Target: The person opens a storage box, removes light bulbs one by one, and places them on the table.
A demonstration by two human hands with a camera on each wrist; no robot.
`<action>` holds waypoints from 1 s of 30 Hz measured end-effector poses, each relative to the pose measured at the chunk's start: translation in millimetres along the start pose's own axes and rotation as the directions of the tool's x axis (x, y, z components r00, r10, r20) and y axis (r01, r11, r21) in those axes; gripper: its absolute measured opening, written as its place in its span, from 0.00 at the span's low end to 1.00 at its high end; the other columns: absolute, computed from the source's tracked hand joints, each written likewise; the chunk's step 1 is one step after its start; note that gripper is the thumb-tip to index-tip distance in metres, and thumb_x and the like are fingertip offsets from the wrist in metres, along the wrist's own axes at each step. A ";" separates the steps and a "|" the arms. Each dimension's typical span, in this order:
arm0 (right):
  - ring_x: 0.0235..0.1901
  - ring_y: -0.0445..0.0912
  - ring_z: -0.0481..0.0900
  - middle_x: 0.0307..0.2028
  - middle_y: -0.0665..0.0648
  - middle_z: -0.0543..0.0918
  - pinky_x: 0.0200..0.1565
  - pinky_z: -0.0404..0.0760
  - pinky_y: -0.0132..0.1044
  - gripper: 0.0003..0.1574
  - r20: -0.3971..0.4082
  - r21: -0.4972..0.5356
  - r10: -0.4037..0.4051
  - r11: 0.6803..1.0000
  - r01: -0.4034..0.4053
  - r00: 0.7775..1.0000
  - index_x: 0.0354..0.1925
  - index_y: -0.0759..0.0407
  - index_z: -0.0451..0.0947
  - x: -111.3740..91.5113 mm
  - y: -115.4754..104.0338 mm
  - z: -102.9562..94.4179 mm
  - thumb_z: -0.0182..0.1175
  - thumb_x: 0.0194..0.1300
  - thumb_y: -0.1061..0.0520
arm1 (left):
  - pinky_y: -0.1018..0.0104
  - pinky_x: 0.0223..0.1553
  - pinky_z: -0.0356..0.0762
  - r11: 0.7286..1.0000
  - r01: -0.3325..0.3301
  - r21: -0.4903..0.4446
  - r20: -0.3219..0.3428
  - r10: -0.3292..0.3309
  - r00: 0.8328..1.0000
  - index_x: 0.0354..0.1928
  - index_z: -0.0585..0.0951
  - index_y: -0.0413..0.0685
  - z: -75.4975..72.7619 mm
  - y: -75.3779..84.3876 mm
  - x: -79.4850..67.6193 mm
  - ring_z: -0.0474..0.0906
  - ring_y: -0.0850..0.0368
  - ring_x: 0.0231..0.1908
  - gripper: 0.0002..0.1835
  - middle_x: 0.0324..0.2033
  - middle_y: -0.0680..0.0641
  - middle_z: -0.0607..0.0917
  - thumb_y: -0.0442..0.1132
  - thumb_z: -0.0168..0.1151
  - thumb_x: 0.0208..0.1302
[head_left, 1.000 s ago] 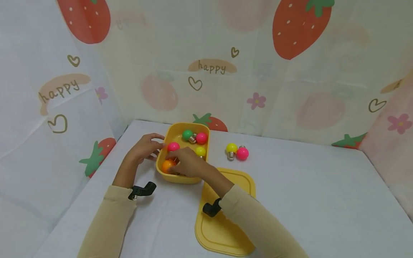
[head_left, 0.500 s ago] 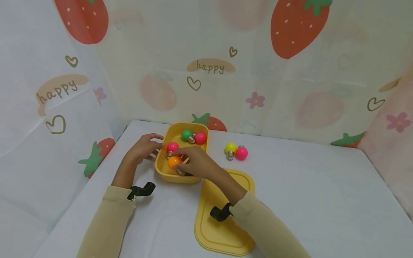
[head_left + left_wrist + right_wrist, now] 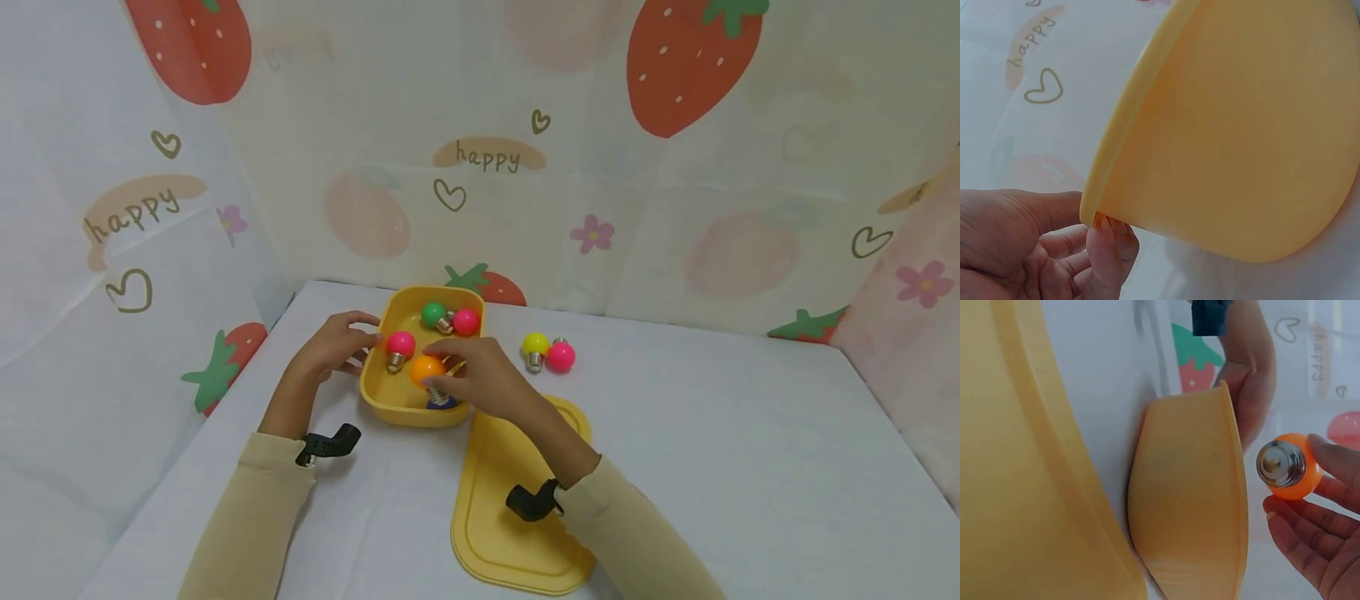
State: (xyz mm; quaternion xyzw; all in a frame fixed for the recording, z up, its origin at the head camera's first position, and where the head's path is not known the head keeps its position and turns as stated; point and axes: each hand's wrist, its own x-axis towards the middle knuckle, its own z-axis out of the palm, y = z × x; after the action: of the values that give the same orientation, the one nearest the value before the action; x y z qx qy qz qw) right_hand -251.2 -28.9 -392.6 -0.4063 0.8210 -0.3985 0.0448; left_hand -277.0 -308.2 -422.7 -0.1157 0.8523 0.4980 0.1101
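My right hand (image 3: 480, 377) pinches an orange light bulb (image 3: 427, 371) between thumb and fingers, over the near part of a yellow plastic box (image 3: 378, 398). In the right wrist view the bulb's silver screw base (image 3: 1280, 464) faces the camera, above rim level. My left hand (image 3: 335, 346) holds the box's left rim; in the left wrist view its fingertips (image 3: 1102, 247) press at the rim corner. Inside the box lie a green bulb (image 3: 432, 314), a pink bulb (image 3: 466, 322) and another pink bulb (image 3: 401, 344). A dark blue piece (image 3: 441, 402) shows below the orange bulb. The right hand hides part of the inside.
A yellow lid (image 3: 517, 550) lies flat on the white table in front of the box, partly under the right forearm. Right of the box, a yellow bulb (image 3: 536, 344) and a pink bulb (image 3: 561, 357) lie close together. A strawberry-print cloth (image 3: 645, 217) stands behind.
The right hand has lifted the orange bulb from the near left of the box and moved it rightward. The left hand keeps its place at the rim.
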 end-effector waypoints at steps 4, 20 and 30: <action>0.44 0.46 0.84 0.47 0.53 0.87 0.46 0.84 0.32 0.25 -0.029 0.014 -0.009 1.000 0.010 1.000 0.58 0.60 0.82 -5.0 0.7 -4.4 0.70 0.65 0.53 | 0.62 0.40 0.86 1.000 0.004 0.006 -0.002 -0.004 1.000 0.73 0.65 0.45 -0.1 -0.2 -1.3 0.81 0.48 0.42 0.30 0.54 0.35 0.81 0.45 0.59 0.74; 0.44 0.44 0.84 0.48 0.51 0.87 0.47 0.85 0.33 0.27 -0.081 0.005 0.095 0.995 -0.095 0.992 0.60 0.57 0.82 -15.0 15.0 -18.1 0.71 0.65 0.51 | 0.62 0.42 0.86 1.000 0.005 0.003 -0.006 -0.005 1.000 0.73 0.65 0.48 1.5 1.0 -2.9 0.83 0.47 0.45 0.30 0.57 0.36 0.81 0.46 0.59 0.74; 0.43 0.44 0.84 0.49 0.52 0.87 0.46 0.85 0.34 0.24 -0.113 -0.003 0.085 0.996 -0.086 0.990 0.58 0.58 0.83 -17.5 28.9 -27.4 0.70 0.65 0.53 | 0.62 0.42 0.86 1.000 0.003 0.007 -0.007 -0.003 1.000 0.73 0.66 0.47 0.4 0.0 -3.6 0.82 0.47 0.44 0.30 0.55 0.36 0.82 0.46 0.59 0.74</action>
State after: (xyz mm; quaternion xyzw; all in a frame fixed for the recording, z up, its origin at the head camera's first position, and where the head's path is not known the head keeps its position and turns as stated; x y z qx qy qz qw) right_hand -268.7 10.5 -398.4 -0.3476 0.8406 -0.4153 0.0136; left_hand -273.6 -307.5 -421.8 -0.1181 0.8542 0.4947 0.1084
